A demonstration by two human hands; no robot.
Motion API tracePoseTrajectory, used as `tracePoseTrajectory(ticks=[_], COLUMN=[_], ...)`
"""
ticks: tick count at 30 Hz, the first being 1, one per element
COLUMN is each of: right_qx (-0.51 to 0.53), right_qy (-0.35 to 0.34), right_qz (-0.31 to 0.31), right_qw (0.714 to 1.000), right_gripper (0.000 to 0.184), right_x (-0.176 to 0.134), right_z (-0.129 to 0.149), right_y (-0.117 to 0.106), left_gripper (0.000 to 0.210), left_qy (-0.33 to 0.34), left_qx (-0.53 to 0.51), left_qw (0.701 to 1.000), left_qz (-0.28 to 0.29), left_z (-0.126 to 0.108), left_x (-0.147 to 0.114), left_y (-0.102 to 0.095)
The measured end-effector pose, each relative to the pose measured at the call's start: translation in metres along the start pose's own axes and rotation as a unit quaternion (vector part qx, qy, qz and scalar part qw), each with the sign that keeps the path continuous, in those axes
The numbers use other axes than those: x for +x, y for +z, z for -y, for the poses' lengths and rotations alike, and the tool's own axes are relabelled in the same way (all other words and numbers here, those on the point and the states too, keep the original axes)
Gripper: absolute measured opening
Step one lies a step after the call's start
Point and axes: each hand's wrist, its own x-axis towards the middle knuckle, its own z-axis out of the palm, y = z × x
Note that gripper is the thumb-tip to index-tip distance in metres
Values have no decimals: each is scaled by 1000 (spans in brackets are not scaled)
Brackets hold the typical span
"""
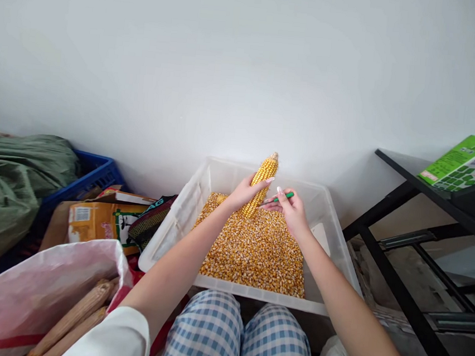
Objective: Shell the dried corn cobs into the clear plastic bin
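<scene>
My left hand (249,194) is wrapped round a yellow corn cob (261,181), which it holds tilted, tip up, above the loose kernels (255,252). The rows of kernels on its visible side look mostly full. In my right hand (291,208) is a thin tool with a green handle (288,194) and a narrow metal shaft. The shaft points left, its end close to the lower part of the cob; whether it touches I cannot tell. Beneath both hands stands a translucent plastic bin (247,288) holding the kernels. Part of another cob (220,198) shows at its back left.
Left of my knees, a white and red sack (83,252) holds bare cobs (75,313). Behind it are packets (93,220), a blue crate (106,171) and green cloth (19,179). A black metal frame (397,266) stands at right, bearing a green box (459,163). The wall is behind.
</scene>
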Motion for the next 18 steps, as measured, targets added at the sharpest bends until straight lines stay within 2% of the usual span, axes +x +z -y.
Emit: tracePoseTrajectory(ticks=[5, 10, 18], right_qx=[19, 23, 5], right_qy=[-39, -60, -40], right_qz=[-46, -69, -31], right_qw=[998, 996, 999], right_gripper=[25, 25, 27], right_x=[1, 1, 0], right_z=[2, 1, -6], right_y=[0, 1, 3], left_gripper=[50, 51, 50], left_qy=[-30, -34, 17], left_qx=[-73, -80, -4], left_qw=[997, 996, 1000], left_qz=[12, 21, 9], left_z=[-7, -6, -4], left_x=[-2, -1, -1], left_y=[0, -1, 0])
